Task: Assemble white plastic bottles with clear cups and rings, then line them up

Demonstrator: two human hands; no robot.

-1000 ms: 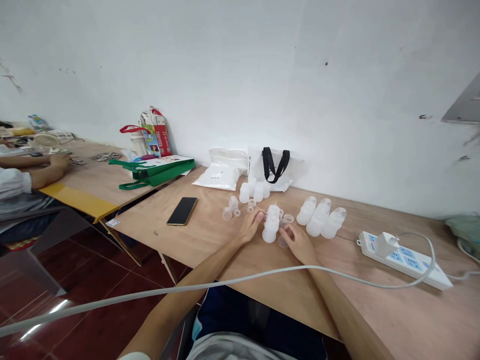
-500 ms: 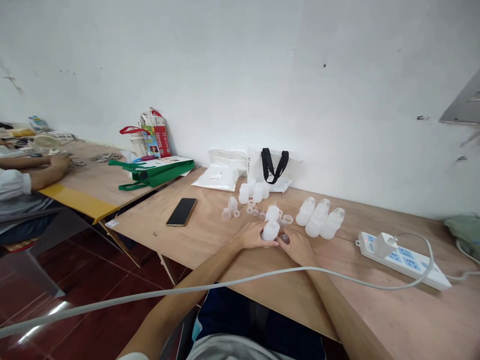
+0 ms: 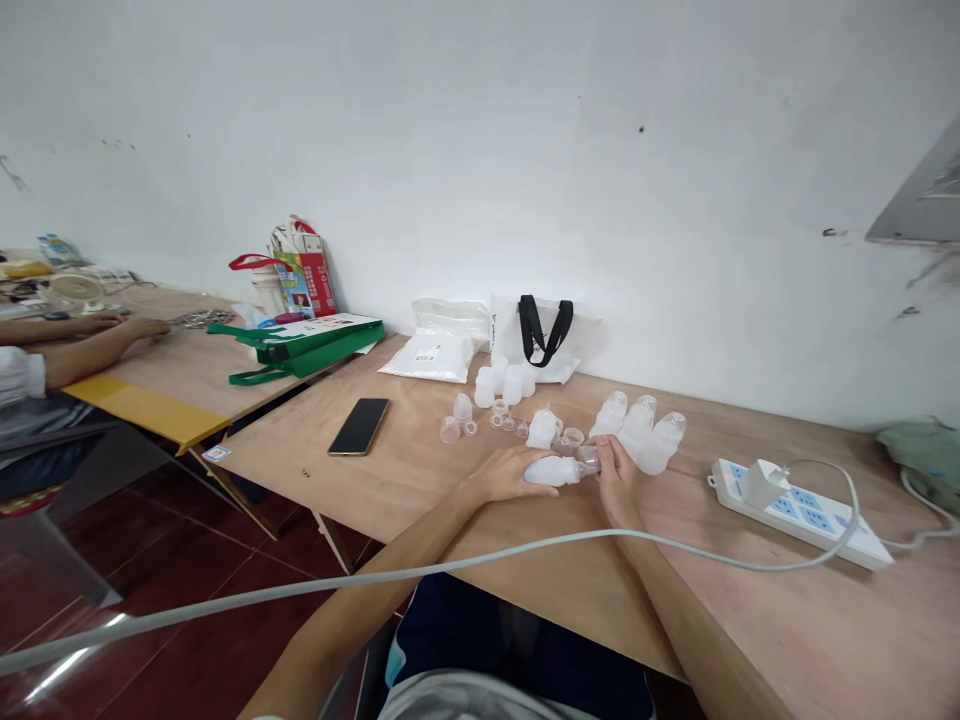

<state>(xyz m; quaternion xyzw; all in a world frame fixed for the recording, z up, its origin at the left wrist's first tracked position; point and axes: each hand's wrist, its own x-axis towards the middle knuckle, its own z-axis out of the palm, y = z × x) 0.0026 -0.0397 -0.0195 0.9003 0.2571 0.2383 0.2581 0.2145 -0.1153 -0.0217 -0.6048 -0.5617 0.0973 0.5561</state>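
My left hand [image 3: 506, 475] is closed around a frosted white baby bottle [image 3: 551, 471], which lies tipped on its side and points right. In my right hand [image 3: 619, 475] is a clear bottle cap [image 3: 589, 459], at the nipple end of the bottle; whether it touches the bottle I cannot tell. Just behind stands another small white bottle [image 3: 541, 428], with a clear ring [image 3: 572, 439] beside it. Loose clear caps [image 3: 462, 407] and small nipple parts [image 3: 508, 422] lie to the left. Several capped bottles [image 3: 637, 425] stand behind my right hand.
White bottle bodies [image 3: 503, 382] stand before a white bag with black handles [image 3: 546, 330] and plastic packets [image 3: 435, 350]. A phone [image 3: 359, 427] lies left, a power strip [image 3: 802, 510] right. A cable [image 3: 420, 573] crosses in front. Another person's hands [image 3: 139, 328] rest at the left table.
The bottle has gone from upright to lying on its side. My right hand has moved right and up, now with the clear cap at the bottle's end. The other person's hand shifted right.
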